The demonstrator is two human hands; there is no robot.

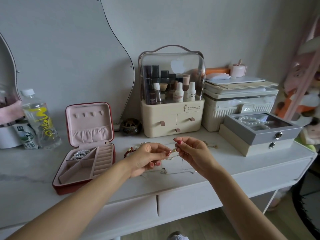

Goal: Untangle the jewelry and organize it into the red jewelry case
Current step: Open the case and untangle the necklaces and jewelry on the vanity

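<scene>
Pinching a tangled silver chain [174, 157] between them, left hand [147, 157] and right hand [192, 151] work while only pearls [80, 154] sit in the red jewelry case [86, 153], other pieces waiting on the desk [225, 163].

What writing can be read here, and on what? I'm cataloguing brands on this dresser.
"Serious Life": cream cosmetics organizer, above its drawers; the smaller line beneath is too small to read.
"KaSi", roughly: label on the white ribbed box, uncertain.
"poom poom": white bottle in the organizer.
Yellow script on the clear water bottle: illegible.
Carton beside it: print too blurred.
</scene>
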